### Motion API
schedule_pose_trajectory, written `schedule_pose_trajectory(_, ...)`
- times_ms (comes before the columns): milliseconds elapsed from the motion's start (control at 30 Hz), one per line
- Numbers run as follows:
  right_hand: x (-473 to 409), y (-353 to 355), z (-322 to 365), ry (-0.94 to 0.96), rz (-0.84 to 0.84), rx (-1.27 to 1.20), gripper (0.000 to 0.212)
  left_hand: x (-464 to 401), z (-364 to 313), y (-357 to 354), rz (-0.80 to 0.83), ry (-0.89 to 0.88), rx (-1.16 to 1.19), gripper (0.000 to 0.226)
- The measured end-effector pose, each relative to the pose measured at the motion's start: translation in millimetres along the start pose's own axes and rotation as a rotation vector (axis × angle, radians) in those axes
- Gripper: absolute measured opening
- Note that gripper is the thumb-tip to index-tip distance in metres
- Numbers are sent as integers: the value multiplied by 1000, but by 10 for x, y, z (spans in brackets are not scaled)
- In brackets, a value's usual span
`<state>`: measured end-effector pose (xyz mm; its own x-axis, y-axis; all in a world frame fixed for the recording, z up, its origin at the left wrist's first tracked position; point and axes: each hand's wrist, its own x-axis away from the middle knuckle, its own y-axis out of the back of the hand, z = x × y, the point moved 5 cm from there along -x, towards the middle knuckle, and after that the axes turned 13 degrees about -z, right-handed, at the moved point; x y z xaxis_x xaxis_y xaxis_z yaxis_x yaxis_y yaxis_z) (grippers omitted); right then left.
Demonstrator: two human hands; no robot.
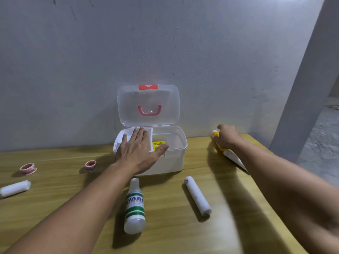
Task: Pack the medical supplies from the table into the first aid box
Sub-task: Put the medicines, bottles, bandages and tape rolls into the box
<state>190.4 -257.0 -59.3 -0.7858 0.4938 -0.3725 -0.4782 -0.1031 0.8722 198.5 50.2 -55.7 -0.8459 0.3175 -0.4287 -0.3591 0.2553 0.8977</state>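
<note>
The white first aid box (174, 158) stands open at the back of the table, its clear lid (148, 105) leaning upright against the wall. A yellow packet (158, 143) lies inside. My left hand (137, 151) rests flat and spread over the box's left inner tray, holding nothing. My right hand (227, 138) closes around a yellow bottle (216, 142) at the right rear of the table. A white tube (234, 159) lies just under that wrist. A green-striped white bottle (134, 206) and a white gauze roll (197, 196) lie in front of the box.
Two red-and-white tape rolls (28, 168) (90, 165) and another white bandage roll (15, 188) lie on the wooden table's (183, 235) left side. The grey wall is right behind the box. The table's right edge drops off beside my right arm.
</note>
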Motion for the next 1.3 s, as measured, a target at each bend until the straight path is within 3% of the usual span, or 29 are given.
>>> schedule_pose_trajectory(67, -32, -25, -9, -55, 1, 10, 18, 3, 3, -10, 6, 1, 3, 103)
schedule_pose_trajectory(133, -40, -30, -25, -123, 16, 4, 14, 11, 1, -11, 12, 2, 2, 102)
schedule_pose_trajectory(500, 89, 86, -37, -75, 74, 34, 51, 16, -16, 1, 43, 7, 6, 101)
schedule_pose_trajectory(733, 319, 412, -298, -84, 470, 238, 41, -36, -1, -24, -2, 1, 9, 105)
schedule_pose_trajectory(900, 409, 740, -602, -139, 323, 290, 27, -28, -26, 3, 13, -9, 16, 100)
schedule_pose_trajectory(1033, 574, 804, -774, -231, 282, 375, 38, -59, -9, 17, -20, -8, 6, 100)
schedule_pose_trajectory(1200, 719, 734, -880, -343, 259, 262, 34, -69, -5, 29, -31, -9, 10, 100)
schedule_pose_trajectory(1300, 742, 802, -808, -290, 191, 206, 34, -64, -3, 60, -49, -15, 3, 100)
